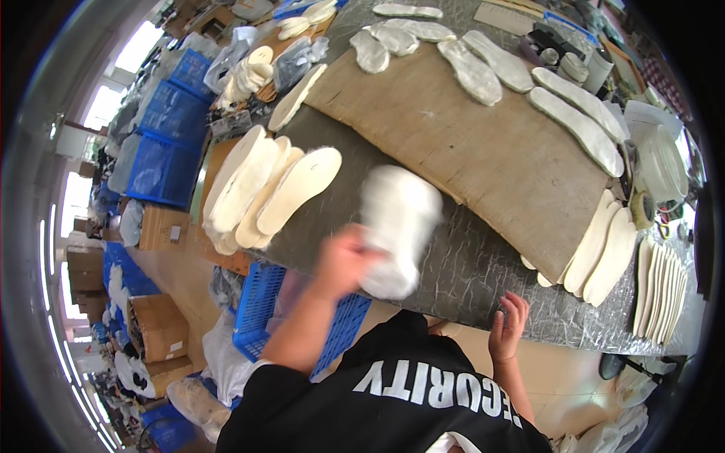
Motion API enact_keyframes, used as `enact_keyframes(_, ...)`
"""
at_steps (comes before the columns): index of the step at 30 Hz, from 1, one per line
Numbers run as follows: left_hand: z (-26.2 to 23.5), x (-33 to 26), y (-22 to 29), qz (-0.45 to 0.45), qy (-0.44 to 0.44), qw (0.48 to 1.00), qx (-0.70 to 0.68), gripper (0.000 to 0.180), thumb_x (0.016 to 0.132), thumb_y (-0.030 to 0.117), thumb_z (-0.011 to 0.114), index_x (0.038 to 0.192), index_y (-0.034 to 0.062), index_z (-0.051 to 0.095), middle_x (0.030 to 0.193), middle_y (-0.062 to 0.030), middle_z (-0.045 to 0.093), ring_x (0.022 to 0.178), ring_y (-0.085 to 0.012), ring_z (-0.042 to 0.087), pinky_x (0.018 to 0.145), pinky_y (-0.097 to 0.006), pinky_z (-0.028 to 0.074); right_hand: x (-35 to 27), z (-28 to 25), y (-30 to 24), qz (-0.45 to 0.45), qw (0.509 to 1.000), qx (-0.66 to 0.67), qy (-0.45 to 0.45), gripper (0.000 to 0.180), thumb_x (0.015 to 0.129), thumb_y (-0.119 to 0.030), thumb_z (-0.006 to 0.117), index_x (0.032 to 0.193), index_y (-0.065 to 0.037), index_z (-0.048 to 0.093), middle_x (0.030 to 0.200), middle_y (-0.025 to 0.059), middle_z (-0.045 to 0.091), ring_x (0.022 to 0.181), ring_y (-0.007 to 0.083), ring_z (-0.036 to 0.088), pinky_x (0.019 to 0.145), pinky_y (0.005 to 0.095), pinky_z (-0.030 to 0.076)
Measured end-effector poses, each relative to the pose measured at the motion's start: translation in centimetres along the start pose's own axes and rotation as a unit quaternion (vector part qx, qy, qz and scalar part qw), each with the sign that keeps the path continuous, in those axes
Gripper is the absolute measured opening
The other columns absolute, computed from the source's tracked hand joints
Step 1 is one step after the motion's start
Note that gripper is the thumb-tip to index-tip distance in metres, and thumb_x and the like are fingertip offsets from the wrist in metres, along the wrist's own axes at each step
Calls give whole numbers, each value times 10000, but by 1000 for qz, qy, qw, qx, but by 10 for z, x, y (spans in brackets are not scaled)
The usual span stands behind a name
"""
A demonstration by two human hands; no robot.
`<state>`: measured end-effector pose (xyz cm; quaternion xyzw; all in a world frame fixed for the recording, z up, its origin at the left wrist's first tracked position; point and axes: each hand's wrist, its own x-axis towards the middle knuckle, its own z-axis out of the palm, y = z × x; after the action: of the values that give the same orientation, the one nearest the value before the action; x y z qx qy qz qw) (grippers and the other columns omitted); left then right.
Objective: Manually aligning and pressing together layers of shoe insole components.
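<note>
- Blue crates [158,170] stand stacked beyond the work area, presumably to save floor space.
- Cream insoles [298,189] lie overlapped at the surface's left end, toes and heels roughly aligned; the overlap probably keeps them compact and lets each be taken singly.
- A blue basket [251,321] sits below the near edge, within the left arm's reach.
- The left hand [349,260] grips the near left side of a white insole [404,215], leaving most of it free. Both are blurred; the insole is over the dark surface [472,260], between the cream insoles and the board, but whether it touches, or is one or two layers, I cannot tell.
- The brown board [468,136] covers the middle, with glossy insoles [495,60] along its far side, seemingly leaving its centre free.
- The right hand [510,325] is at the near edge, fingers loosely bent and parted, nothing visible in it.
- More insoles [610,253] overlap beside the board; farther right, a tight row [659,291] likely saves room.
</note>
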<state>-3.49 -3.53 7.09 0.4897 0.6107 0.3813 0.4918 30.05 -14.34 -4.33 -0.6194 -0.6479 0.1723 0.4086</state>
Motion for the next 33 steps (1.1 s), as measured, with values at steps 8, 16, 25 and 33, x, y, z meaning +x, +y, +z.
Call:
enact_keyframes(8, -275, 83, -82, 0, 381, 831, -405, 193, 956, 198, 619, 1043, 32, 574, 952, -68, 605, 884, -203, 586, 885, -370, 492, 54, 18, -34, -74, 990, 96, -67, 205, 765, -26, 676, 963, -56, 635, 1015, 123, 649, 977, 342, 589, 864, 441, 469)
enact_keyframes(16, -32, 168, -36, 266, 137, 943, 145, 72, 886, 105, 653, 878, 34, 647, 841, -75, 638, 713, -218, 603, 643, -335, 489, 90, 4, -54, -44, 996, 78, -23, 180, 751, -1, 696, 914, -50, 638, 910, 97, 663, 856, 296, 617, 748, 383, 500)
enact_keyframes(25, 157, 332, 45, 528, 39, 700, 480, 33, 765, 126, 658, 751, 110, 633, 866, -61, 594, 943, -254, 531, 846, -421, 386, 121, 7, -63, -34, 965, -250, 70, 288, 706, -145, 743, 986, -157, 675, 1116, 25, 600, 1040, 271, 530, 898, 430, 363)
enact_keyframes(33, 145, 299, 57, 557, -47, 701, 443, 55, 696, 135, 648, 658, 98, 631, 780, -53, 624, 866, -252, 560, 791, -431, 379, 110, 16, -44, -35, 953, -292, 75, 286, 689, -155, 734, 969, -186, 691, 1138, 15, 592, 1062, 256, 523, 911, 431, 340)
